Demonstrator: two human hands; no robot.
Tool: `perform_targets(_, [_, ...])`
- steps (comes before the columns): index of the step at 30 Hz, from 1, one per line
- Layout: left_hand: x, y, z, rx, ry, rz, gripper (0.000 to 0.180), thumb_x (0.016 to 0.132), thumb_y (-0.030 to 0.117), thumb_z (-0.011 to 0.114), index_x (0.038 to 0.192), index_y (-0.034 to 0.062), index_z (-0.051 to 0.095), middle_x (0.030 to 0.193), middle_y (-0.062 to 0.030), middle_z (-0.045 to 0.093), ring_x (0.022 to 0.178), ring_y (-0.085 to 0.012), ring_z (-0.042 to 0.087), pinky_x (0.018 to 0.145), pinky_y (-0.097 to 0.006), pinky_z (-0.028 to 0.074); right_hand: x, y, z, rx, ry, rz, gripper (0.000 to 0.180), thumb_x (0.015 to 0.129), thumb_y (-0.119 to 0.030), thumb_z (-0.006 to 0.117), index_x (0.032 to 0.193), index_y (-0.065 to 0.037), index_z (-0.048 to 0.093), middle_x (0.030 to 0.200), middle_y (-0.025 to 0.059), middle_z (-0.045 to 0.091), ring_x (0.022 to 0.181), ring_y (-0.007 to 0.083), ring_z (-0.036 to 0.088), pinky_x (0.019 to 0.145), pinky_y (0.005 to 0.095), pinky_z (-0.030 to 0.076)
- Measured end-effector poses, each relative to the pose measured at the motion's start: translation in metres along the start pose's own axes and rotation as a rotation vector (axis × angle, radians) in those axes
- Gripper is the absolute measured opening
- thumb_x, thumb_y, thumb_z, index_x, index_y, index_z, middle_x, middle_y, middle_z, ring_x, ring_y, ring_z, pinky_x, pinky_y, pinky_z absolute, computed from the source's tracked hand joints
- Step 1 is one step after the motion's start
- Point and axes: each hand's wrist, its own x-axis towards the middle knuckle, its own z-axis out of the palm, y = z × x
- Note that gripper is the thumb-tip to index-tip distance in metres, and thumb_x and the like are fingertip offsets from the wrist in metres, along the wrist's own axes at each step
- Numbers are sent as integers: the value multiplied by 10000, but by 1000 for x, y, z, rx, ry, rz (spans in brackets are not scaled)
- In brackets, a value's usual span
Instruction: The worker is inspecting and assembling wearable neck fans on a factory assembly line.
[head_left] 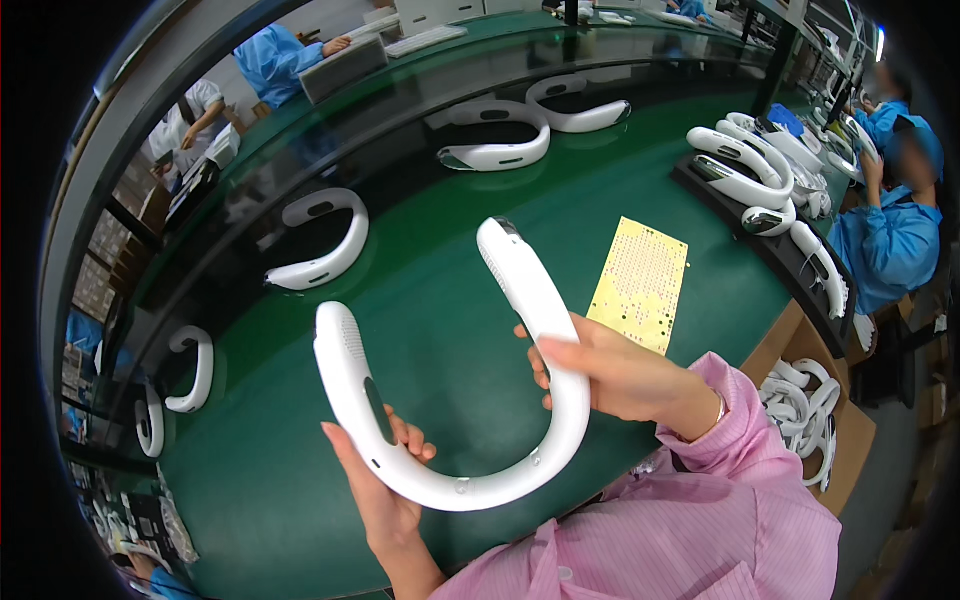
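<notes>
A white U-shaped neck fan (500,480) is held up over the green table, its two ends pointing away from me. My left hand (385,490) is closed around the lower part of its left arm, thumb outside and fingertips showing on the inner side. Around the right arm of the fan, my right hand (625,370) is wrapped, thumb across the top. Small vent holes and a dark oval panel show on the fan's inner side. To the right of it lies a yellow sheet (640,285) with rows of small round marks, partly behind my right hand.
More neck fans (335,245) stand along the table's far edge. At right, a black tray (760,245) holds several fans. Below it, a cardboard box (850,440) contains white fan parts. Co-workers in blue (885,245) sit at the right and far left.
</notes>
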Motion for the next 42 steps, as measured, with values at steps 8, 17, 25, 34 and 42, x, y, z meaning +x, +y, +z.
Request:
perform_targets(8, [19,-15,0,295,79,20,511,945,422,345,1260,23,404,1176,-100,472,1027,-226,477,892,-393,412,119,-24,-19,430,230,-166,219,821,-108,588,935,-46,412,780,49,464,661,155,468,673,358,450])
perform_targets(17, [16,-15,-3,292,74,-74,287,866,136,491,1122,8,500,1105,-112,533,1000,-223,531,859,-354,442,259,-71,-93,-510,295,-186,606,765,-166,630,1267,14,343,1310,236,377,1226,311,380,956,437,372])
perform_targets(25, [15,-12,-6,272,52,-47,251,883,111,506,1112,9,507,1028,-104,576,913,-188,576,823,-304,463,256,-127,-248,-1948,960,-781,403,675,-142,695,1029,-58,521,1064,104,504,1083,269,449,1046,447,238])
perform_targets(34, [6,-10,12,1063,103,665,329,854,165,529,1132,-8,494,1136,-129,518,1035,-237,503,896,-369,404,117,-134,-68,-1798,346,-1117,326,737,-189,667,968,1,537,899,156,518,840,334,491,727,398,373])
perform_targets(42, [-13,46,70,1663,-490,604,450,726,299,712,1053,21,575,813,-145,639,731,-237,643,640,-311,502,-14,-66,57,-1675,-637,-1193,403,753,-195,625,1054,16,459,909,120,497,847,263,509,712,353,408])
